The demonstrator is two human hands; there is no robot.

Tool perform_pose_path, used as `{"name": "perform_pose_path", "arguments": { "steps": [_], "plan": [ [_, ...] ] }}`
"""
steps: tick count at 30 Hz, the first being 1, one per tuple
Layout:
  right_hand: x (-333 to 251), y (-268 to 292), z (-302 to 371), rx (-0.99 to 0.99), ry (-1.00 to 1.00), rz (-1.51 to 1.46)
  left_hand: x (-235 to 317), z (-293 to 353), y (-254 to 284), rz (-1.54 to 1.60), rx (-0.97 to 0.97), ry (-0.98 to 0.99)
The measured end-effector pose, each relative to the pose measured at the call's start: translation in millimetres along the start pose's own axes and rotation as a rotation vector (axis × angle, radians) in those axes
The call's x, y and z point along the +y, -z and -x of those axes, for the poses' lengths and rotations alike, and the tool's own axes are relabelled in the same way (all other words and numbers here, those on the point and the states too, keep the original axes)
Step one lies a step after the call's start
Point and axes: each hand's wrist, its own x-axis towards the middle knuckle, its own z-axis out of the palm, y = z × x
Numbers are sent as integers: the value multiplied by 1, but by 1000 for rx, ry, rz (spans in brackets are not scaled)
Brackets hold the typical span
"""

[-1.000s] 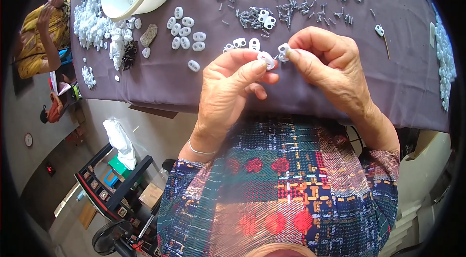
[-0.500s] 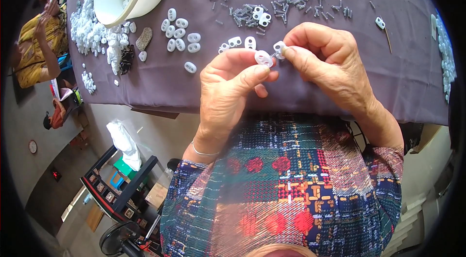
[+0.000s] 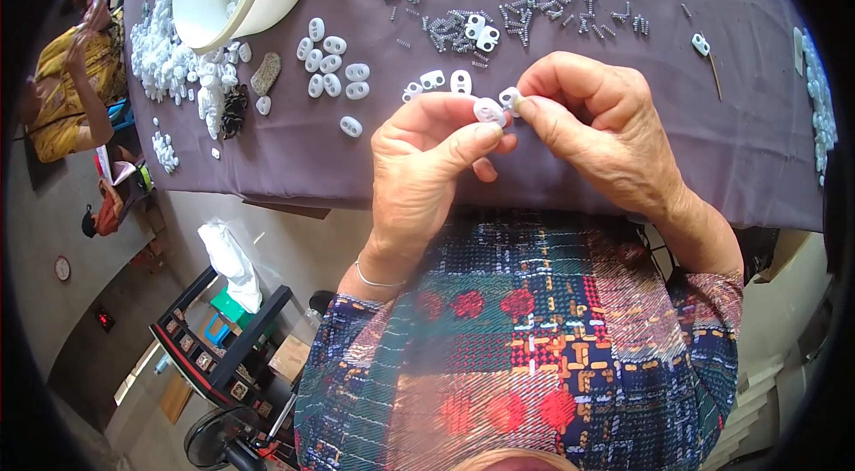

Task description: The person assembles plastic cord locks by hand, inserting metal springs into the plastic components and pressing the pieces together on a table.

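White oval shell (image 3: 488, 111): held in the left hand (image 3: 423, 150), pinched between thumb and fingers.
Small white piece (image 3: 508, 98): pinched by the right hand's (image 3: 606, 119) thumb and forefinger, just right of the shell; whether they touch cannot be told.
Metal springs (image 3: 451, 33): heaped and scattered beyond the grip.
Loose white ovals (image 3: 334, 45): grouped left of the grip.
Cream tub (image 3: 283, 1): farther left and beyond it.

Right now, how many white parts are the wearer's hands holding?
2 visible: an oval part pinched in the left hand, and a partly covered part in the right hand. Others could be hidden.
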Motion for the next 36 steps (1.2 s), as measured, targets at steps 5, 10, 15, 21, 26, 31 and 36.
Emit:
{"name": "perform_pose_path", "arguments": {
  "steps": [5, 10, 15, 21, 26, 31, 36],
  "plan": [
    [-1, 1, 1, -8, 20, 16, 2, -1, -2, 6, 3, 36],
    [-1, 1, 1, -24, 14, 7, 0, 0, -3, -38, 13, -11],
    [2, -1, 1, -39, -24, -4, 0, 1, -3, -60, 5, -42],
    [1, 1, 1, -56, -29, 14, -2, 1, -4, -111, 28, -50],
    [2, 1, -1, -33, 51, 65, -1, 2, -6, -179, 46, -84],
    [0, 1, -2, -12, 74, 112, -1, 1, -8, -209, 62, -124],
    [3, 2, -2, -5, 115, 139, -3, 1, -9, -214, 98, -127]
  ]
}}
